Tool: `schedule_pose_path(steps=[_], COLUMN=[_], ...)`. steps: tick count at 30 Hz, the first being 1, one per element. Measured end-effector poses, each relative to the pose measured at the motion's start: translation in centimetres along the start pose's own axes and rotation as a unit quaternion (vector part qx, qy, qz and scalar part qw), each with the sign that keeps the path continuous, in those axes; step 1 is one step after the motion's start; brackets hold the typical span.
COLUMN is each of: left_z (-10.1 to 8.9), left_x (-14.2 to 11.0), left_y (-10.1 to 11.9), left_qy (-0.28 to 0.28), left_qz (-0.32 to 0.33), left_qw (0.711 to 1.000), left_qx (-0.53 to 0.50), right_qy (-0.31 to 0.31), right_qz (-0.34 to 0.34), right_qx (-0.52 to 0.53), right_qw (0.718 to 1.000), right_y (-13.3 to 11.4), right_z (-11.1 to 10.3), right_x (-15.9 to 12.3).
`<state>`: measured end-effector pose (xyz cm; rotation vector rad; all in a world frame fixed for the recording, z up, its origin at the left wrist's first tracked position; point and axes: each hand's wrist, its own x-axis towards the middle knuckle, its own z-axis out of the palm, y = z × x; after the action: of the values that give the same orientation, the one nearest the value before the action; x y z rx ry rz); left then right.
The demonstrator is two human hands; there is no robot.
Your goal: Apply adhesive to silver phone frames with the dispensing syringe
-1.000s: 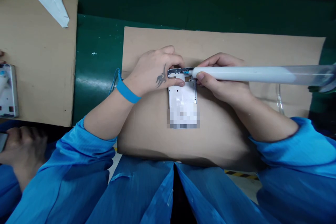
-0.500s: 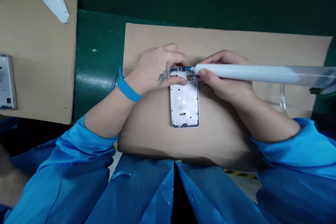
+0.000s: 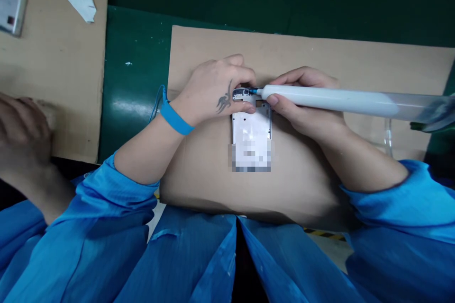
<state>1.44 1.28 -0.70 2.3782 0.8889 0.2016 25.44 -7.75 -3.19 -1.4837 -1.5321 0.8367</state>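
Two hands meet at one phone frame (image 3: 250, 125), lying flat on a cardboard sheet (image 3: 305, 52). The left hand (image 3: 213, 92) pinches its top end between thumb and curled fingers. The right hand (image 3: 302, 104) pinches a white syringe (image 3: 337, 99), blue tip at the frame's top edge. A blue wrist strap (image 3: 176, 119) circles the left wrist. Farther left, a co-worker's hand (image 3: 23, 128) is over other cardboard (image 3: 60, 23)

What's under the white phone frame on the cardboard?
The phone frame rests on a cardboard sheet, visible beside it. The left hand covers part of its top end, and the frame's underside cannot be seen.
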Motion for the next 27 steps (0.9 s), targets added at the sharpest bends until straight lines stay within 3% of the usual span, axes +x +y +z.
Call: schedule_pose_path(steps=[8,17,21,24,27], left_z=[0.1,0.0,0.1,-0.3,-0.4], left_x=[0.0,-0.2,-0.3,-0.1,0.4], left_y=[0.1,0.1,-1.1,-2.7,-4.1], left_qy=[0.010,-0.010,0.084,0.159,0.169], left_qz=[0.006,0.000,0.008,-0.053,-0.090], left_qw=[1.000,1.000,0.994,0.985,0.981], left_qx=[0.010,-0.002,-0.076,-0.034,0.033], right_qy=[0.018,0.023,0.045,-0.055,-0.100], right_qz=[-0.015,-0.026,-0.078,-0.183,-0.225], right_qx=[-0.006,0.058,0.108,0.033,-0.082], right_qw=[1.000,0.998,0.990,0.981,0.966], right_y=[0.5,1.2,1.4,1.6,2.4], right_z=[0.0,-0.2,-0.6,-0.9,-1.1], right_x=[0.0,-0.3,-1.1,-1.9,-2.0])
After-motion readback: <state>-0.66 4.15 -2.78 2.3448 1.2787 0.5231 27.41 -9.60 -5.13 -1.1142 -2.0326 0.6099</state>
